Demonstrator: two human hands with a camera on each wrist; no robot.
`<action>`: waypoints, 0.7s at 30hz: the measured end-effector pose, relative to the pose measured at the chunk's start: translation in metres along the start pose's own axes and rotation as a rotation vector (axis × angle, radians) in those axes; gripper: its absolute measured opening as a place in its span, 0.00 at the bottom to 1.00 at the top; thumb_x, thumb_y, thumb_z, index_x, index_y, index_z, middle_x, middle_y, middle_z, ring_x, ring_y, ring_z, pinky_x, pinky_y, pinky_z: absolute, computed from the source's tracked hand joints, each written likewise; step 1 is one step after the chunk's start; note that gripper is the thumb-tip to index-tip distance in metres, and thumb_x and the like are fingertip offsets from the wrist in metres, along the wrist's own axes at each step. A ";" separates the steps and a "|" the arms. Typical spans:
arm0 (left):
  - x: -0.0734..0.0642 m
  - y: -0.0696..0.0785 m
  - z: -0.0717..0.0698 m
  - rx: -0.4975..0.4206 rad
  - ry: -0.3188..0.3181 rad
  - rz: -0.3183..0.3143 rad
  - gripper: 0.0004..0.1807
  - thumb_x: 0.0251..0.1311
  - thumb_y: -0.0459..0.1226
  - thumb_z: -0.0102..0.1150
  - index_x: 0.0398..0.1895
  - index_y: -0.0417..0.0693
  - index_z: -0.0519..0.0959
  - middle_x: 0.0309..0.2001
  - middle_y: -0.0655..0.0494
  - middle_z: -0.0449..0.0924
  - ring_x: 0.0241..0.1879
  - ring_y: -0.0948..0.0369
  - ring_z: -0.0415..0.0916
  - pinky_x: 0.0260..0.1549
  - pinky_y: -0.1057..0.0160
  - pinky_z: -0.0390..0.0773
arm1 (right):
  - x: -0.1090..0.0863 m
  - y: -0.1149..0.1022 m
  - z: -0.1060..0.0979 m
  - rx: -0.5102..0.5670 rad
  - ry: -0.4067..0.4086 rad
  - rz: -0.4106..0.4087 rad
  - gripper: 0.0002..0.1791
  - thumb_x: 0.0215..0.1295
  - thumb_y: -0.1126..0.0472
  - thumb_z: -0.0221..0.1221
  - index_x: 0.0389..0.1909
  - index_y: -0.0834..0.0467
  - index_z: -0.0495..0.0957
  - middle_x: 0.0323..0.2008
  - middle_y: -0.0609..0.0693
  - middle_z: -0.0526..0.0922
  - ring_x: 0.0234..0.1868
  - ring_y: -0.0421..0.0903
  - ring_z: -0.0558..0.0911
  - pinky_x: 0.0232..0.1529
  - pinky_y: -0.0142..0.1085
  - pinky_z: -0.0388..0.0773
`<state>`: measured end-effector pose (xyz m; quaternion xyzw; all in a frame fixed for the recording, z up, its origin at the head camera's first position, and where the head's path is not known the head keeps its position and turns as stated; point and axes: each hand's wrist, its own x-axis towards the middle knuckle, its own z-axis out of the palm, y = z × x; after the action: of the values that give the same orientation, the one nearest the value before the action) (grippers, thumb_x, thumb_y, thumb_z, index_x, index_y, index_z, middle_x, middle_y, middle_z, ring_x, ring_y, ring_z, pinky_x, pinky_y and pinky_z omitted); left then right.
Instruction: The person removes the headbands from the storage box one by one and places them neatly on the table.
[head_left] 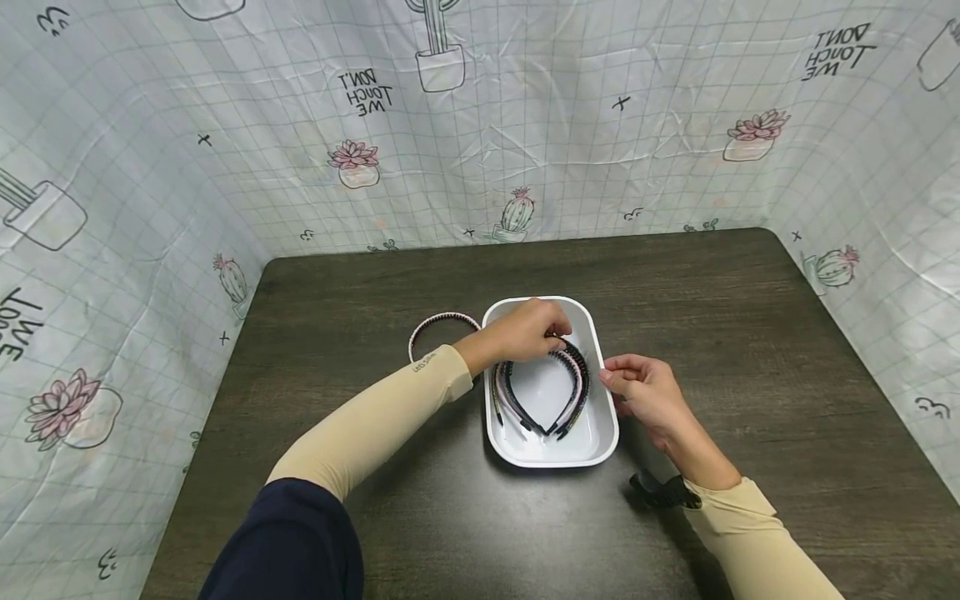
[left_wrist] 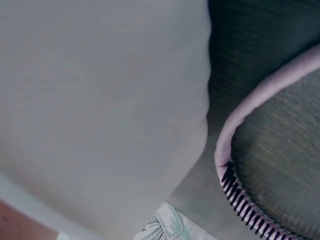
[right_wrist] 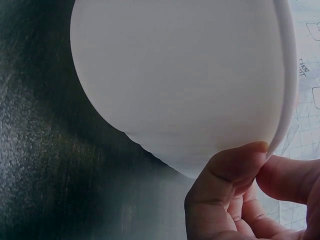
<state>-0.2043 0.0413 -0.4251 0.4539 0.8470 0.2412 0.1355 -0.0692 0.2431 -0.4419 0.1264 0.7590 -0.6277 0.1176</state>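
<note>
A white rectangular tub point(head_left: 547, 451) holds several headbands, dark and pale pink ones, nested with their ends toward the person. My left hand point(head_left: 528, 328) reaches over the tub's left wall. Its curled fingers pinch the top of a black headband point(head_left: 579, 359), though the fingertips are partly hidden. At the tub's right rim, my right hand point(head_left: 651, 398) grips the edge between thumb and fingers; the right wrist view shows this pinch on the white wall point(right_wrist: 180, 75). Left of the tub, a pink headband with black lacing point(left_wrist: 267, 90) lies on the table, partly behind the left forearm.
The dark wooden table point(head_left: 360, 292) extends around the tub. Behind it and at both sides hangs a white grid-patterned cloth point(head_left: 487, 150) with plant drawings. A black band point(head_left: 671, 492) is around the right wrist.
</note>
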 end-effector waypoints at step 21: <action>0.000 0.000 0.009 0.040 0.035 0.021 0.09 0.64 0.28 0.66 0.44 0.42 0.90 0.45 0.49 0.90 0.47 0.57 0.85 0.53 0.61 0.81 | -0.001 0.001 0.002 -0.011 0.009 -0.001 0.21 0.77 0.63 0.59 0.60 0.76 0.72 0.30 0.38 0.84 0.32 0.34 0.81 0.31 0.34 0.83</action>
<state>-0.2005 0.0436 -0.4331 0.4612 0.8490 0.2334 0.1092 -0.0677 0.2414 -0.4432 0.1282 0.7631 -0.6230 0.1143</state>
